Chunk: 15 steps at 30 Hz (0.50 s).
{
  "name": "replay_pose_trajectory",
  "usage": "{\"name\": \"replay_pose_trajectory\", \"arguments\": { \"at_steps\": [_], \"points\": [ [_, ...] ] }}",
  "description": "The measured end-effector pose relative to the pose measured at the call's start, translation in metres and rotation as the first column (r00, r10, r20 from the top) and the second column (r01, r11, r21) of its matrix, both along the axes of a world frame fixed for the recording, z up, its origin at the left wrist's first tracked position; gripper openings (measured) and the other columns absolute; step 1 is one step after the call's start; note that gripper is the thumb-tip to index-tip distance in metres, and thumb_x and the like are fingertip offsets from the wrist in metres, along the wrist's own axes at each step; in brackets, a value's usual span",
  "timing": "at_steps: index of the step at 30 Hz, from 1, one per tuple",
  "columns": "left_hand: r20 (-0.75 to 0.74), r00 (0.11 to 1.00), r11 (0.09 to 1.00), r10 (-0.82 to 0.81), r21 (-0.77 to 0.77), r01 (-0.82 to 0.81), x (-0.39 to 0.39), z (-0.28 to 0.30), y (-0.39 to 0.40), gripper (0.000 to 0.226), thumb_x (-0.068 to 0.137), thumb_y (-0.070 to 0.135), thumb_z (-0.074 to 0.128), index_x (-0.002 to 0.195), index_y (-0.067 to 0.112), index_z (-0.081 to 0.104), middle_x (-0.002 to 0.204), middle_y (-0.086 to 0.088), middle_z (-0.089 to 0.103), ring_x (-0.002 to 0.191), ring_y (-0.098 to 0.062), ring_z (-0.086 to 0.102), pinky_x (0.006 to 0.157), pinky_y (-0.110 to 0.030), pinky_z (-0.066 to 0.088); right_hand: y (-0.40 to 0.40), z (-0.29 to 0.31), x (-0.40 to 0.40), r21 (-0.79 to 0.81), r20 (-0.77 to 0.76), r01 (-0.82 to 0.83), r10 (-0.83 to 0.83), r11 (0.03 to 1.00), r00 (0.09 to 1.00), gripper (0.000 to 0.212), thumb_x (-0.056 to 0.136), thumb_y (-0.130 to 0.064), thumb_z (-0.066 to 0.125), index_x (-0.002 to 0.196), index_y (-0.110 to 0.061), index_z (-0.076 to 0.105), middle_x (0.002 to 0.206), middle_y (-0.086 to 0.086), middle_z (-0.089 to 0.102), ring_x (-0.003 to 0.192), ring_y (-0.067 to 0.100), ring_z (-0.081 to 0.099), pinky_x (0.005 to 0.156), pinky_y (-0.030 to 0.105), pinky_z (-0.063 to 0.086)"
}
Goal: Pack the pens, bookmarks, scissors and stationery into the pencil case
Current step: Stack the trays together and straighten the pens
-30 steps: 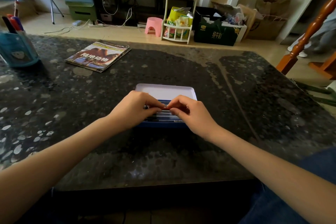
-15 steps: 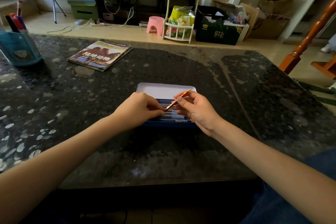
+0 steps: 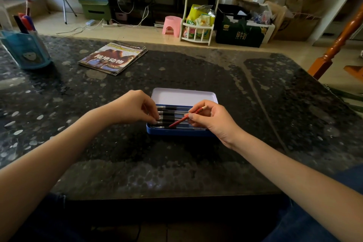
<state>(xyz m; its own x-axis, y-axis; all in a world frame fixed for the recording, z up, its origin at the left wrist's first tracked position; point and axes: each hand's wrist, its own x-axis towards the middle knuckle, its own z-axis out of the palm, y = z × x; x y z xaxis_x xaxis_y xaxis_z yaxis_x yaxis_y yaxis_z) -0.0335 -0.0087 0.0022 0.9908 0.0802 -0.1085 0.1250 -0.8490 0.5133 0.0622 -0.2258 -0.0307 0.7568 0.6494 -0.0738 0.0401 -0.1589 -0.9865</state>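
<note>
Dark table (image 3: 216,163) | right hand (image 3: 215,122) pinches red pencil (image 3: 186,117) over pencil case (image 3: 176,132) | left hand (image 3: 133,107) fingertips together on pens (image 3: 170,113)

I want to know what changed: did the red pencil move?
Yes. The red pencil in the right hand was flat along the pencil case; now it tilts, far end raised toward the lid.

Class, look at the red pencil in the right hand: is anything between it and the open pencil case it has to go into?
The lid is open, so nothing covers the pencil case. The red pencil, held in the right hand, slants over a row of pens already filling the tray. The left hand touches their ends.
</note>
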Motion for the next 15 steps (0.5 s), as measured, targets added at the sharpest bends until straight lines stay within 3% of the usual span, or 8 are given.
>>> {"name": "replay_pose_trajectory", "arguments": {
  "at_steps": [5,9,15],
  "points": [
    [-0.076,0.996,0.997,-0.041,0.067,0.046,0.001,-0.003,-0.002,0.010,0.072,0.023,0.078,0.081,0.026,0.074,0.072,0.018,0.067,0.072,0.009,0.058,0.061,-0.007,0.043,0.000,-0.003,-0.002,-0.086,0.166,-0.035,0.048,0.996,0.985,0.010,0.083,-0.006,0.069,0.091,-0.008,0.065,0.092,0.006,0.072,0.085,0.014,0.071,0.074,0.025,0.058],
    [-0.087,0.996,0.994,-0.026,0.099,0.034,0.001,-0.003,-0.003,0.012,0.073,0.025,0.077,0.084,0.024,0.073,0.073,0.017,0.065,0.068,0.005,0.059,0.060,-0.008,0.041,0.001,-0.005,-0.006,-0.167,0.354,-0.016,0.075,0.986,0.932,0.010,0.082,-0.014,0.072,0.084,-0.021,0.065,0.091,-0.006,0.070,0.086,0.007,0.067,0.077,0.021,0.056],
    [-0.132,0.991,0.995,-0.018,0.092,0.031,0.004,-0.003,-0.004,0.014,0.074,0.024,0.076,0.088,0.022,0.071,0.077,0.014,0.065,0.073,0.001,0.060,0.062,-0.010,0.040,0.001,-0.004,-0.011,-0.200,0.470,-0.013,0.107,0.980,0.876,0.006,0.083,-0.017,0.072,0.085,-0.020,0.068,0.090,-0.011,0.069,0.088,0.002,0.064,0.078,0.014,0.051]
  ]
}}
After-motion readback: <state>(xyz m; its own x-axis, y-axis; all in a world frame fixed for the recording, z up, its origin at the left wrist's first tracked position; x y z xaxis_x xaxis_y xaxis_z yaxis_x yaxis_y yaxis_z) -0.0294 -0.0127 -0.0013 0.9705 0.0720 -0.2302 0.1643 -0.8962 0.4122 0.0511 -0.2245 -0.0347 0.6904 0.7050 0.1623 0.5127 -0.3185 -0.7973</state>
